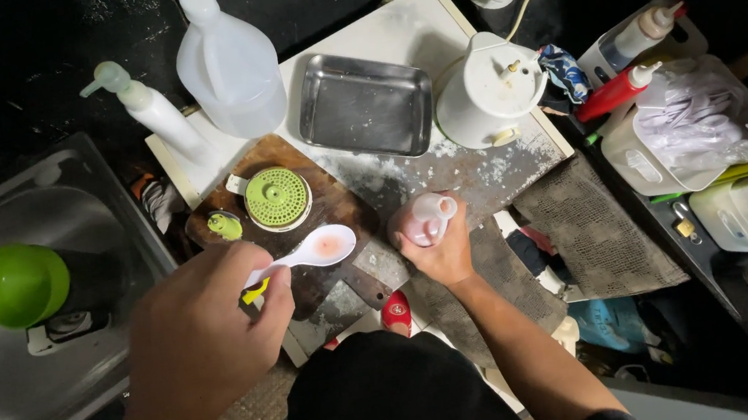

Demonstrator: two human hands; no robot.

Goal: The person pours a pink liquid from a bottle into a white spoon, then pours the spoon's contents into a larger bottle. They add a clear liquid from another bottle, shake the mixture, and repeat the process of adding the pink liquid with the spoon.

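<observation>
White plastic spoon [318, 248] holding pinkish liquid is gripped by the left hand [210, 324], while a small uncapped bottle [426, 218] is clasped upright by the right hand [441, 251].

Your left hand [206, 329] is curled in a closed fist at lower left, while your right hand [439, 251], forearm angled up from lower right, grips tight.

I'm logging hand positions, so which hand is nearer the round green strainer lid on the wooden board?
Left. The left hand holds a white spoon just below the green strainer lid; the right hand grips a small bottle farther off to the lid's right.
</observation>
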